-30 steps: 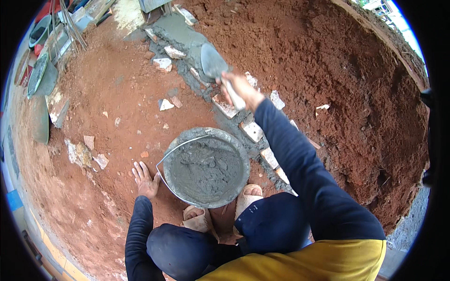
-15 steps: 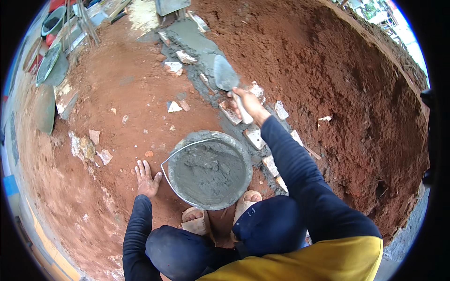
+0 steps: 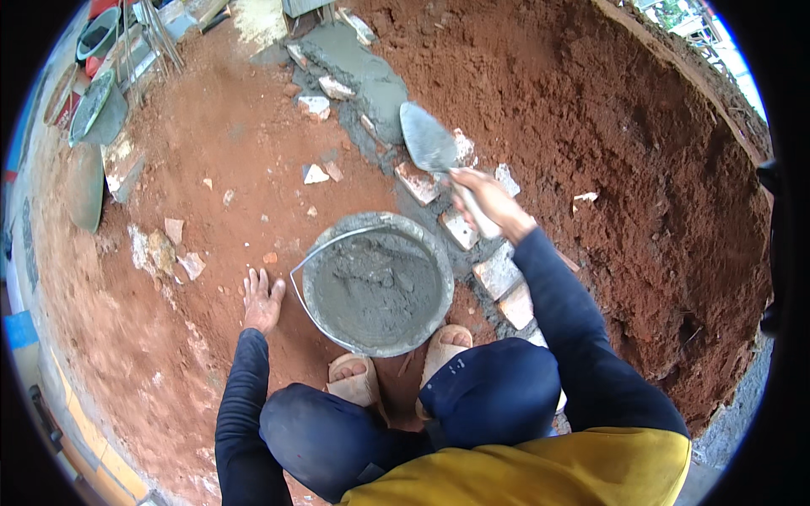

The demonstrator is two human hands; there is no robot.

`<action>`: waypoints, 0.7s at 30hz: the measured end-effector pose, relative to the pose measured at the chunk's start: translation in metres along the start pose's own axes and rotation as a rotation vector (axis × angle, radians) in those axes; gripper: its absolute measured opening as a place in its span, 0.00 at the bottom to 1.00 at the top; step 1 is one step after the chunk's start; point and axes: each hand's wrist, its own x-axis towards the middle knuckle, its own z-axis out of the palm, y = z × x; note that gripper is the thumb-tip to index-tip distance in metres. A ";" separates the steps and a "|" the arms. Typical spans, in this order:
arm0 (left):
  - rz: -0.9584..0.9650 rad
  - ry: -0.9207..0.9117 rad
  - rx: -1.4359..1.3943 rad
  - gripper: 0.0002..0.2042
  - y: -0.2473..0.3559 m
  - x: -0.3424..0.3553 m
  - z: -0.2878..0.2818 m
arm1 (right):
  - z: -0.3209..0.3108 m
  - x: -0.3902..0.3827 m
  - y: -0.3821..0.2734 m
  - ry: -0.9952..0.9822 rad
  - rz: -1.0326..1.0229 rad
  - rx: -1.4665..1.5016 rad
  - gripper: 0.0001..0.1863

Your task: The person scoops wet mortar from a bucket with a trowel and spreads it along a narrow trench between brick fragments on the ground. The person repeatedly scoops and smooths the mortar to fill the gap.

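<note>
My right hand (image 3: 491, 202) is wrapped round the pale handle of a trowel (image 3: 428, 139). The trowel's grey, mortar-smeared blade points up and left, over the near end of a strip of wet mortar (image 3: 354, 63). Left of the bucket, my left hand (image 3: 264, 302) rests on the red soil, fingers stretched out and nothing in it. Between my feet and the mortar strip stands a bucket (image 3: 314, 325) filled with grey mortar (image 3: 384, 282), its wire handle tipped to the left. Pieces of broken brick (image 3: 498, 270) line the strip beside my right forearm.
A bank of loose red soil (image 3: 591, 110) rises on the right. At the far left are a tilted mortar-stained tub (image 3: 99, 110), a rounded greenish panel (image 3: 85, 187) and thin rods (image 3: 160, 34). Stone chunks (image 3: 156, 253) lie on the ground left of the bucket.
My right hand and the trowel have moved right and toward me, uncovering more brick pieces. My left hand stays flat on the soil. The view has shifted slightly.
</note>
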 end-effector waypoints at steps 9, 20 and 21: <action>0.041 -0.282 -1.359 0.28 0.112 -0.067 0.036 | 0.041 -0.146 -0.042 -0.196 -0.427 -1.593 0.17; 0.334 -0.279 -1.272 0.19 0.220 -0.090 0.047 | 0.016 -0.139 0.045 -0.447 -0.052 -1.276 0.27; 0.362 -0.256 -1.239 0.19 0.221 -0.093 0.050 | 0.015 -0.138 0.054 -0.468 -0.037 -1.186 0.28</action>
